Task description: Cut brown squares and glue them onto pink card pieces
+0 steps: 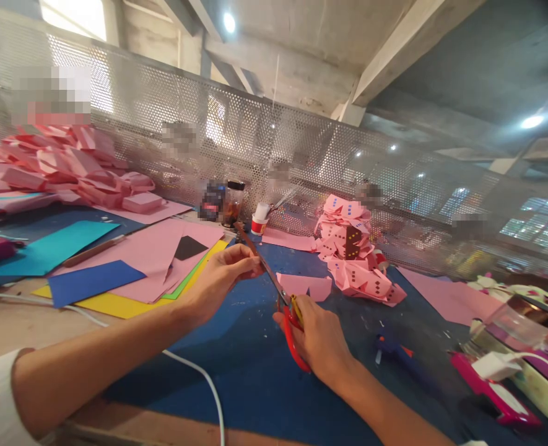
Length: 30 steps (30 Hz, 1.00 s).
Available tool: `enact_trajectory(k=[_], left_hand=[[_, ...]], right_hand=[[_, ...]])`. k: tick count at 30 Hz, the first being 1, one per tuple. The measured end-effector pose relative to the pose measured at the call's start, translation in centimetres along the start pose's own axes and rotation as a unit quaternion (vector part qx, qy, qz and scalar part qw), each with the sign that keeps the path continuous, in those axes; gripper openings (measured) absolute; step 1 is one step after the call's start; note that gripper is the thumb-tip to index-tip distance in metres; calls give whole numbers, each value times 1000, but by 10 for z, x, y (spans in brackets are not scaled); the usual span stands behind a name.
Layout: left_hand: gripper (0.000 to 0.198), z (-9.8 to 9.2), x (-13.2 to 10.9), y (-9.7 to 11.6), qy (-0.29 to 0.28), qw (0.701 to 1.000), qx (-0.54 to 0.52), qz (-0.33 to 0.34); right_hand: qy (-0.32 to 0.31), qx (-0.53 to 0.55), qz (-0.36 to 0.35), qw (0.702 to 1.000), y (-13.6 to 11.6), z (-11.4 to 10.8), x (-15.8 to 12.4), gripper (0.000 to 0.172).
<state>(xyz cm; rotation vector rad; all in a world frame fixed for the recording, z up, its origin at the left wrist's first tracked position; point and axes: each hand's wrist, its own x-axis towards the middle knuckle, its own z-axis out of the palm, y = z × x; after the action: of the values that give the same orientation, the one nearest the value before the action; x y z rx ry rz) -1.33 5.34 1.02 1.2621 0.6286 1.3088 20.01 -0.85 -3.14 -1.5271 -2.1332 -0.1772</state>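
Observation:
In the head view my right hand point(322, 341) grips scissors point(294, 353) with red and yellow handles. Their blades point up and to the left, toward my left hand point(225, 275). The fingers of my left hand are closed on a thin brown paper strip point(247, 236), which slants down toward the blades. Where strip and blades meet is hard to make out. Behind the scissors lies a folded pink paper piece point(308, 286) on the blue mat point(250, 384). A stack of pink folded paper pieces point(343, 241) with small dark and blue squares stands beyond it.
Pink folded paper point(78, 164) is heaped at far left. Coloured sheets point(97, 282) lie nearer. A lidded jar point(233, 201) and a red-white cup point(259, 222) stand at the back. A glue gun point(401, 359) and a clear container point(519, 325) are at right. A white cable point(204, 375) crosses the mat.

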Motion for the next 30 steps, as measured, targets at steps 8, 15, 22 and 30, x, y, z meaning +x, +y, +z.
enact_trajectory(k=[8,15,22,30], left_hand=[[17,-1,2,-4,17,1000,-16,-7],[19,3,-2,1,22,1000,-1,-5],[17,1,0,-4,13,1000,-17,-5],[17,1,0,-7,9,1000,-23,-8]], right_hand=[[14,8,-9,1000,1,4,-1,31],[4,0,-9,1000,1,2,0,36],[-4,-1,-7,1000,0,1,-1,36],[-5,-10,-2,1000,0,5,-2,31]])
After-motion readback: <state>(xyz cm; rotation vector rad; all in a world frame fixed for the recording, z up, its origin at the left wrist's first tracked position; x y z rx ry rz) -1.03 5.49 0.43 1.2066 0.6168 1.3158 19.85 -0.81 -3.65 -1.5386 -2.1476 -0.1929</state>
